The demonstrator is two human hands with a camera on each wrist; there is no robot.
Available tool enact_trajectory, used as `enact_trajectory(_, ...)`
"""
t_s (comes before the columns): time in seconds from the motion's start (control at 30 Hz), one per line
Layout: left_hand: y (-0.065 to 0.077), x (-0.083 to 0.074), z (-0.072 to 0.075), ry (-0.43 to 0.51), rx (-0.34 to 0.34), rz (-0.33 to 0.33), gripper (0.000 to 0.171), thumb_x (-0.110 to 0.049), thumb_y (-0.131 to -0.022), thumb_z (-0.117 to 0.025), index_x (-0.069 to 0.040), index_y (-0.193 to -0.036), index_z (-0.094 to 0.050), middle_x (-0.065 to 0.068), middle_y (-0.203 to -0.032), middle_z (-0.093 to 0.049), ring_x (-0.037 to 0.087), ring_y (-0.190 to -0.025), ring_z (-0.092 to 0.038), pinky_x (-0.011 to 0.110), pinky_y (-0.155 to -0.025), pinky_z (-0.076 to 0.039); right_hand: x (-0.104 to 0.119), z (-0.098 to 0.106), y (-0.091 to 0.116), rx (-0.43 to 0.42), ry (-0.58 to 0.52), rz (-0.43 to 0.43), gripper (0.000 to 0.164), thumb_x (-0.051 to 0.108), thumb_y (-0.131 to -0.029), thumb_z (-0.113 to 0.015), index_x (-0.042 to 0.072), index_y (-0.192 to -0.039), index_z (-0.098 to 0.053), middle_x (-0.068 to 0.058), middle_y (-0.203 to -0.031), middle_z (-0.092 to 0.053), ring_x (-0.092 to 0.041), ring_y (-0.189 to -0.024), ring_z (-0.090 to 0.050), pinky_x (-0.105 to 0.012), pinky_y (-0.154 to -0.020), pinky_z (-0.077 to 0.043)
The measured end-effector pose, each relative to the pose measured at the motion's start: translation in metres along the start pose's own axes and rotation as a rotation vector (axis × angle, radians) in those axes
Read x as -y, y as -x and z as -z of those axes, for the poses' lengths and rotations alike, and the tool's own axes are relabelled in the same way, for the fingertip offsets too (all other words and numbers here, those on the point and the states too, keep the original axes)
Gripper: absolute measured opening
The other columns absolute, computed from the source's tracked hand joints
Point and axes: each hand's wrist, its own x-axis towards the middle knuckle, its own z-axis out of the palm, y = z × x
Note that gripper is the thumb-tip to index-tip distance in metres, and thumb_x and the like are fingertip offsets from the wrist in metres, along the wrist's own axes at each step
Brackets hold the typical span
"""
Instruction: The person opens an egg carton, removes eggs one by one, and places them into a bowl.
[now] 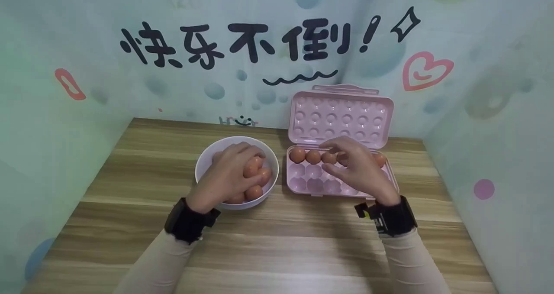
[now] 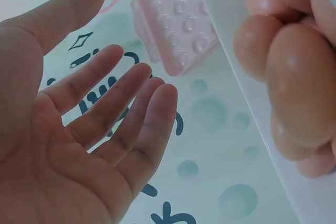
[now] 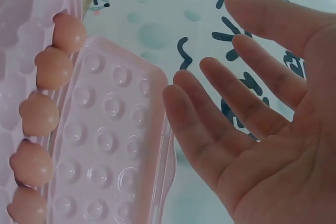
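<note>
Over a white bowl (image 1: 275,155) of brown eggs (image 1: 254,193) hovers my left hand (image 1: 225,177), hiding part of the bowl. In the left wrist view its palm is bare, with loosely bent fingers apart from the eggs (image 2: 302,85). My right hand (image 1: 357,168) is above a pink egg carton (image 1: 314,171), covering part of its back row. The right wrist view shows that hand holding nothing, its fingers relaxed. Several eggs (image 3: 39,114) sit in the carton's back row; the visible front cups hold none.
The carton's lid (image 1: 342,116) stands raised at the back, near a printed cloth backdrop (image 1: 173,95). Bowl and carton rest side by side on a wood-grain table (image 1: 277,246). Cloth also hangs at both sides.
</note>
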Motion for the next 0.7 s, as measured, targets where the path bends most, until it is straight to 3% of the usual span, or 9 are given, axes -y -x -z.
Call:
enact_trajectory(0.27,0.009,-0.005,-0.016,0.094,-0.026,0.042,0.046,-0.037,-0.090,-0.087,-0.020,-0.129,-0.070,0.000,-0.126,-0.066,0.023,-0.112,-0.058,0.046,-0.092,-0.051,-0.008,-0.007,-0.034,0.100,0.133,0.054,0.042,0.010,-0.087,-0.086,0.006,-0.126,-0.072,-0.013,-0.124,-0.071,-0.030,-0.112,-0.065,-0.047,-0.098,-0.055)
enact_trajectory(0.47,0.008,-0.003,-0.023,0.097,-0.048,-0.014,0.047,-0.036,-0.089,-0.087,-0.017,-0.129,-0.070,0.003,-0.127,-0.068,0.027,-0.112,-0.058,0.044,-0.095,-0.050,-0.018,-0.030,-0.058,0.163,0.233,0.088,0.040,0.007,-0.085,-0.082,0.003,-0.124,-0.073,-0.015,-0.121,-0.069,-0.034,-0.112,-0.065,-0.048,-0.100,-0.053)
enact_trajectory(0.7,0.007,-0.003,-0.026,0.095,-0.059,-0.021,0.046,-0.037,-0.089,-0.087,-0.019,-0.128,-0.070,0.001,-0.127,-0.068,0.026,-0.114,-0.058,0.042,-0.093,-0.050,-0.032,-0.056,-0.078,0.284,0.344,-0.001,0.043,-0.003,-0.083,-0.081,0.006,-0.125,-0.075,-0.018,-0.120,-0.068,-0.032,-0.109,-0.063,-0.044,-0.096,-0.055)
